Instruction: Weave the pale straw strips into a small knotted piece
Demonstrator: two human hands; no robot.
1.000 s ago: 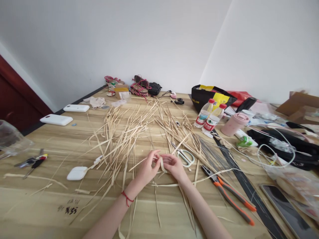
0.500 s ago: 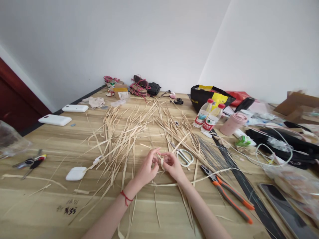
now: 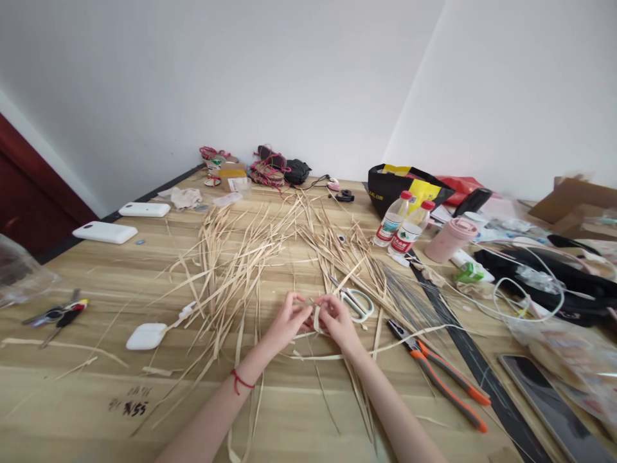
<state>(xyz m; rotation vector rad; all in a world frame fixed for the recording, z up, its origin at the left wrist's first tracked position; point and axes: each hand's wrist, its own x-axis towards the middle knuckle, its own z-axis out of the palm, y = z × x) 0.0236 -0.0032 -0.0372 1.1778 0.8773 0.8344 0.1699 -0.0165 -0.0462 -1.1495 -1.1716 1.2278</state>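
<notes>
The two hands have come closer together than they were a second ago. The left hand [image 3: 285, 319] had its fingers spread and lifted. Now they are curled in and meet the fingers of the right hand [image 3: 337, 319]. Both hands pinch one pale strip [image 3: 316, 317]. It stands up in a small bend between them, just above the surface [image 3: 96, 399], near the middle. I think the strip is being folded tighter, because the gap between the hands is almost gone.

A thin loose end [image 3: 326, 402] near the arms now slants more to the right, so the work has tugged it.

The rest has stayed put. The big pile of strips [image 3: 241, 257] lies just behind the hands. The scissors [image 3: 357, 302] lie just right of the right hand. The pliers [image 3: 436, 374] lie nearer and further right. A white case [image 3: 146, 335] sits well to the left.
</notes>
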